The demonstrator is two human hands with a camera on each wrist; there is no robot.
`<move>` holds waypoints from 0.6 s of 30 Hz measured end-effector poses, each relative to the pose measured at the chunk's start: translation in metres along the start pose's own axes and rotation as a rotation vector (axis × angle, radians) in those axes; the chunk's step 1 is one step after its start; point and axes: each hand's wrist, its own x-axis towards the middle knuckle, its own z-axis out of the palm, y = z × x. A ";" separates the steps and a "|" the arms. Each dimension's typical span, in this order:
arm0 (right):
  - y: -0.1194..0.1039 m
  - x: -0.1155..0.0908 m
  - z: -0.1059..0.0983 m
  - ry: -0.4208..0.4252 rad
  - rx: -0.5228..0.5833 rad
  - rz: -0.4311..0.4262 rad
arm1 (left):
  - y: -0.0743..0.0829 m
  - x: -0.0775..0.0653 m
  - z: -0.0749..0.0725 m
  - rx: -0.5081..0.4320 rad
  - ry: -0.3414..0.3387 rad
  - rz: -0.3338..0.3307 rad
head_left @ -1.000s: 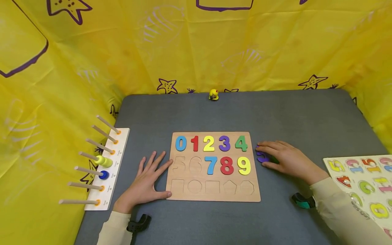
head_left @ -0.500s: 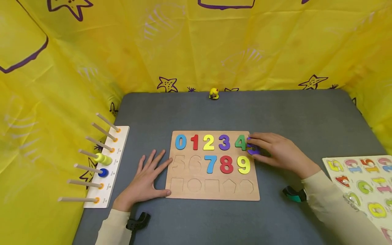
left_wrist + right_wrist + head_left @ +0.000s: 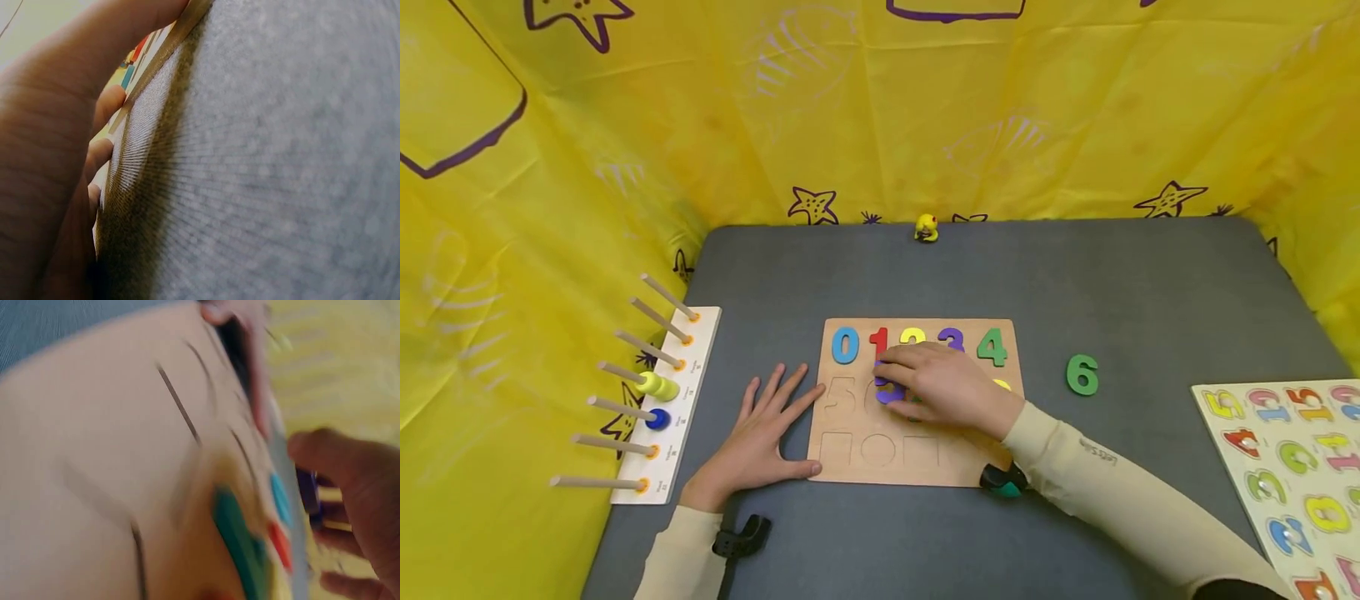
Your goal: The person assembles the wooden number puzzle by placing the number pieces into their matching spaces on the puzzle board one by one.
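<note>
My right hand [image 3: 951,387] pinches a purple number five [image 3: 891,393] over the middle of the wooden number board [image 3: 880,475]. In the right wrist view the purple piece [image 3: 307,492] sits between thumb and fingers. That hand covers most of the seven, eight and nine. Beside the board's left edge, my left hand [image 3: 760,442] lies with fingers spread, thumb and index tip touching the edge. Bare five and six outlines show near the left of the second row; the six outline is partly hidden. A blue zero [image 3: 845,345], red one [image 3: 878,340] and green four [image 3: 992,347] sit in the top row.
A green number six [image 3: 1072,377] lies on the grey table right of the board. A white peg stand [image 3: 658,467] with rings is at the left. Another number board [image 3: 1247,475] lies at the right, and a small yellow duck [image 3: 927,227] stands at the back.
My right hand has carried the purple five leftward from beside the board to over its middle. The green six, formerly hidden under that hand, now shows. My left hand has stayed in place.
</note>
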 end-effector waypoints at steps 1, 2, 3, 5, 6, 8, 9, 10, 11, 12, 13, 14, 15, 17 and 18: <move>-0.006 0.006 0.006 -0.016 -0.007 0.008 | 0.000 0.000 0.000 0.002 -0.002 0.001; -0.011 0.012 0.011 -0.030 -0.014 0.018 | 0.000 0.000 0.000 0.004 -0.002 0.004; -0.015 0.018 0.015 -0.039 -0.020 0.030 | 0.000 0.000 0.000 0.005 -0.003 0.007; -0.023 0.027 0.022 -0.053 -0.034 0.047 | -0.001 0.001 0.001 0.007 -0.004 0.012; -0.025 0.031 0.025 -0.058 -0.038 0.056 | -0.002 0.001 0.001 0.008 -0.007 0.012; -0.030 0.037 0.030 -0.057 -0.045 0.065 | -0.002 0.001 0.002 0.008 -0.007 0.014; -0.031 0.040 0.033 -0.059 -0.046 0.069 | -0.002 0.001 0.002 0.006 -0.009 0.012; -0.033 0.042 0.035 -0.062 -0.046 0.073 | -0.002 0.001 0.002 0.006 -0.011 0.010; -0.034 0.043 0.037 -0.065 -0.047 0.076 | -0.002 0.001 0.002 0.005 -0.013 0.008; -0.035 0.044 0.039 -0.068 -0.050 0.075 | -0.002 0.001 0.002 0.005 -0.015 0.005; -0.036 0.045 0.041 -0.069 -0.053 0.076 | -0.002 0.001 0.002 0.005 -0.015 0.004; -0.037 0.046 0.042 -0.071 -0.054 0.079 | -0.002 0.001 0.002 0.005 -0.016 0.003; -0.038 0.047 0.043 -0.075 -0.055 0.081 | -0.001 0.001 0.001 0.003 -0.017 0.003; -0.039 0.048 0.045 -0.078 -0.063 0.083 | -0.001 0.001 0.000 0.004 -0.017 0.003; -0.040 0.049 0.045 -0.079 -0.064 0.084 | -0.001 0.001 0.000 0.003 -0.016 0.004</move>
